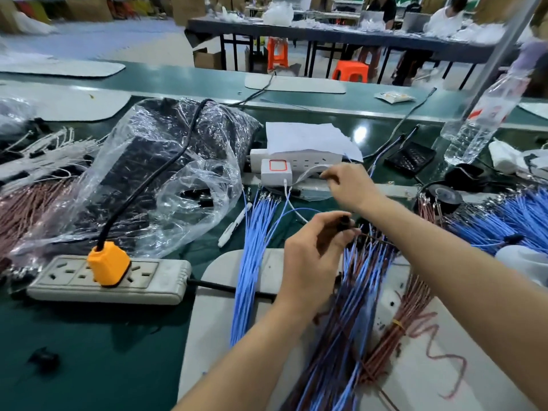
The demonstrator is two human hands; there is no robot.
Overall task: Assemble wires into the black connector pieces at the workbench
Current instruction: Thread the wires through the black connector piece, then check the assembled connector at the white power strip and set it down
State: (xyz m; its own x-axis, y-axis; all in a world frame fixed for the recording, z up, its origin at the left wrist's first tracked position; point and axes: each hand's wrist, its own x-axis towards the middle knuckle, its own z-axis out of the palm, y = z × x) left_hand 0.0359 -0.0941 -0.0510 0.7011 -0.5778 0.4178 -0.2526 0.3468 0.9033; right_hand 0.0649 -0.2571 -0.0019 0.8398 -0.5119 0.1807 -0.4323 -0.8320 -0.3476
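The left hand [311,256] has its grip clamped on a small black plastic connector piece [345,224], pinched at the fingertips above the mixed blue and brown wires [350,307] near the desk's front edge. The right hand [350,185] lies just beyond, fingers curled; whether its grip holds anything I cannot tell.

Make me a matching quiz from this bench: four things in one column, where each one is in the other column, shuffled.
Things:
1. orange plug
2. black connector piece
3. water bottle
4. white pen

Places:
A. held in the left hand
B. at the far right
C. in the grey power strip
D. lying just left of the blue wires

Pairs: 1-C, 2-A, 3-B, 4-D
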